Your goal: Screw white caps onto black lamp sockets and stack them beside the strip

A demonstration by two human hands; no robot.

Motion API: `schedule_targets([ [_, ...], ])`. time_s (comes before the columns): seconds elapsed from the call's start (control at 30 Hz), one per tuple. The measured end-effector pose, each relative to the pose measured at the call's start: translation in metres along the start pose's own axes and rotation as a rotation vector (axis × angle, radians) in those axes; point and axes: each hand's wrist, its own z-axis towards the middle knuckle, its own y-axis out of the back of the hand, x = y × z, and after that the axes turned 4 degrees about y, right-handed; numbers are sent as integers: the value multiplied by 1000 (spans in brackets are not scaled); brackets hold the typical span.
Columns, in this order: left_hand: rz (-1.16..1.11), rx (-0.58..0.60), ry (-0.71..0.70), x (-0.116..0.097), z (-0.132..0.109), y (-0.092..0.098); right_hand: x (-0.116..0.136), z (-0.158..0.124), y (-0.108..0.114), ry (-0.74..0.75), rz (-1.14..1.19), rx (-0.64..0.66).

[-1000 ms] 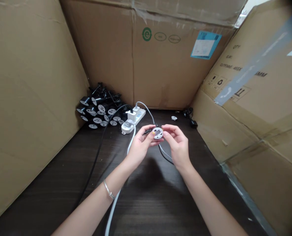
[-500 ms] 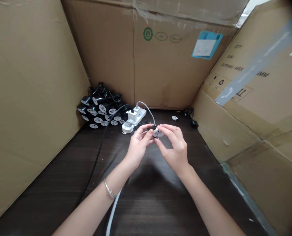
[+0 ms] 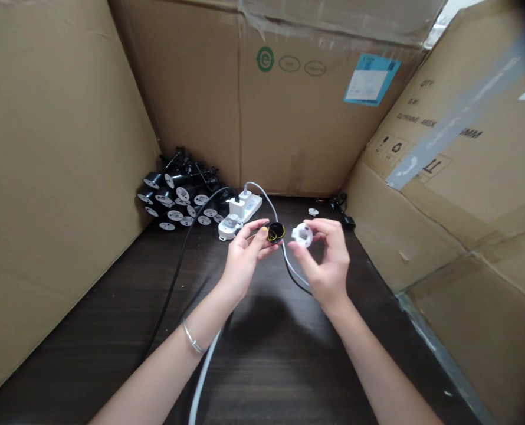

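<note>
White plastic disc (image 3: 302,235) sits pinched at its rim by the thumb and bent fingers of the right hand (image 3: 327,262), held up over the table; black round piece (image 3: 275,232), marked with yellow, is gripped by the left hand (image 3: 245,262), its thumb and half-curled fingers (image 3: 256,231) closed on it; the two parts are near each other in the air, not touching; grey cable (image 3: 275,212) runs close behind the black piece, though whether it enters it I can't tell; black cord (image 3: 174,283) trails across the dark wooden table (image 3: 262,378), and power strip (image 3: 250,206) lies beyond the hands, with white adapters (image 3: 236,208) plugged in; beside it rises a heap of black-and-white fittings (image 3: 176,200); cardboard walls (image 3: 59,147) box the space in; fingertip holds at the edges look right for parts this small, keeping both faces in view, with the cable left slack so nothing tugs
</note>
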Motion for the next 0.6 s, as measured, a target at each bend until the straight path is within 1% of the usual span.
schedule_targets([
  [0.1, -29, 30, 33, -2, -1, 0, -2, 2, 1, -249, 239, 3],
  [0.17, -33, 48, 46, -2, -1, -1, -4, 2, 0, -334, 355, 34],
  [0.23, -32, 61, 54, -2, -2, -2, -5, 3, -1, -370, 416, 55],
  [0.4, -19, 76, 55, -2, -3, -2, -3, 4, -1, -421, 473, 92],
  [0.6, 0, 75, 39, -1, -2, -1, -3, 2, -2, -385, 509, 155],
])
